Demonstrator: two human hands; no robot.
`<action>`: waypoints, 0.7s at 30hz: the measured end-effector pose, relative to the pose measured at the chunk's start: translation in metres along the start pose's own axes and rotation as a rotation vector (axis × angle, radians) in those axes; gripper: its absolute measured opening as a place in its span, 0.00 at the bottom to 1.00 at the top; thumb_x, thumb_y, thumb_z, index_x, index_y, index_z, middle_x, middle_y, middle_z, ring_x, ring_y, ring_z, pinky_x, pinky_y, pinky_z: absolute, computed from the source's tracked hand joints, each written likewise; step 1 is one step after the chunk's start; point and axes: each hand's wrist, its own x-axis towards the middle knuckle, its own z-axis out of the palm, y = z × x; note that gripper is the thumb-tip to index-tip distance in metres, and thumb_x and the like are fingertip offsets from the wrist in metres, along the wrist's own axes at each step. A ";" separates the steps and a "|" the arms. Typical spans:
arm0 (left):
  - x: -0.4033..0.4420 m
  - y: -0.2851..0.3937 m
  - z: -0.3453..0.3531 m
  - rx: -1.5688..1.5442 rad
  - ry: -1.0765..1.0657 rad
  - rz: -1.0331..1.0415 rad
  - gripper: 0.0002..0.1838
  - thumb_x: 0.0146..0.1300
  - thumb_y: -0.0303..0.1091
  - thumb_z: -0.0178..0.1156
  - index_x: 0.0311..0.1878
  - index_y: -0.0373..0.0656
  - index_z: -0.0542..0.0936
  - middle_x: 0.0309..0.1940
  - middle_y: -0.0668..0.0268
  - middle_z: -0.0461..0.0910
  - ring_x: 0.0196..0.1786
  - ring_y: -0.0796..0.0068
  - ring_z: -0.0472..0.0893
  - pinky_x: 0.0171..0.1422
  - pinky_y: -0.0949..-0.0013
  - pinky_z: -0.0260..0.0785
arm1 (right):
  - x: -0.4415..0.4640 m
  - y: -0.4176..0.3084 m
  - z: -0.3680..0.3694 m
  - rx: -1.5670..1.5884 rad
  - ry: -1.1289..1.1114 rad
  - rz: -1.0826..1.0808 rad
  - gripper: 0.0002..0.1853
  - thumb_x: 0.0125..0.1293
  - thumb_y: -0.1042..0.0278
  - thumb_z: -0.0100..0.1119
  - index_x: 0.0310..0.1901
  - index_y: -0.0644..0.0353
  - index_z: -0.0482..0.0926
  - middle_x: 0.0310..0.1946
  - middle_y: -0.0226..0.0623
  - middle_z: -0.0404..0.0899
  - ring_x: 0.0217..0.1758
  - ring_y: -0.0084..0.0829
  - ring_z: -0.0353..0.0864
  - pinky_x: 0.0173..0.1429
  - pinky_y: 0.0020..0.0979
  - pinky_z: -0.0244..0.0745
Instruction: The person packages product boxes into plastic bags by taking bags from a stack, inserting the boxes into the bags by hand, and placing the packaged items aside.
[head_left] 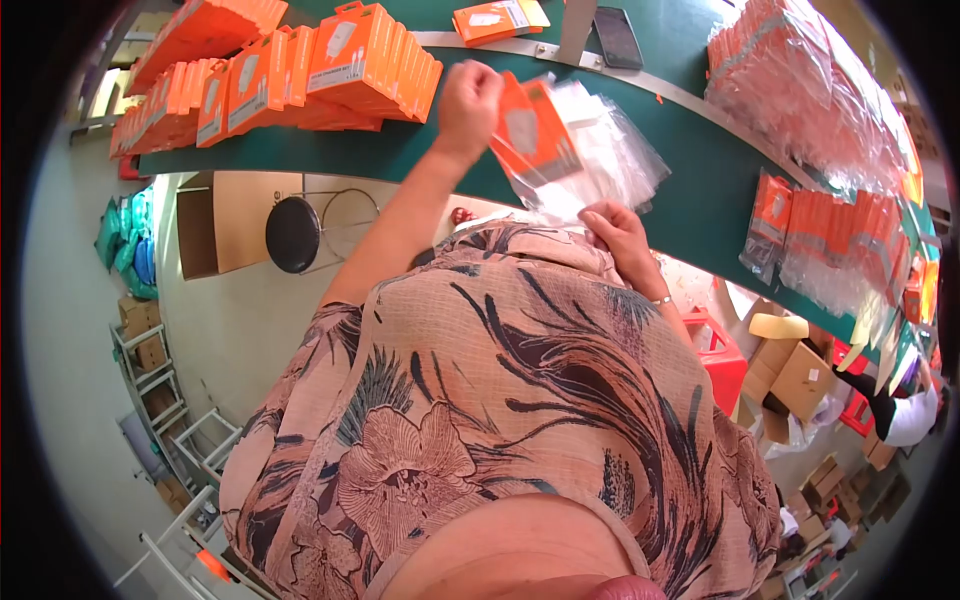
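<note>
My left hand is closed, its curled fingers against the left edge of an orange charger box; what they grip is hidden. The box is tilted and overlaps a pile of clear plastic bags at the near edge of the green table. Below the pile, my right hand pinches the near end of the clear plastic, thumb and fingers together. It cannot be told whether the box is inside a bag.
Rows of orange boxes stand on the green table at the left. Bagged boxes are heaped at the right. A phone and more boxes lie beyond a metal strip. Below are a round stool and a red stool.
</note>
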 end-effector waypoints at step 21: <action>-0.006 0.026 0.148 -0.206 -0.495 -0.027 0.11 0.65 0.38 0.59 0.43 0.40 0.76 0.36 0.67 0.77 0.40 0.75 0.76 0.44 0.71 0.70 | -0.037 -0.048 -0.076 -1.252 1.043 -0.539 0.44 0.47 0.58 0.70 0.67 0.57 0.61 0.49 0.50 0.73 0.49 0.50 0.72 0.54 0.47 0.69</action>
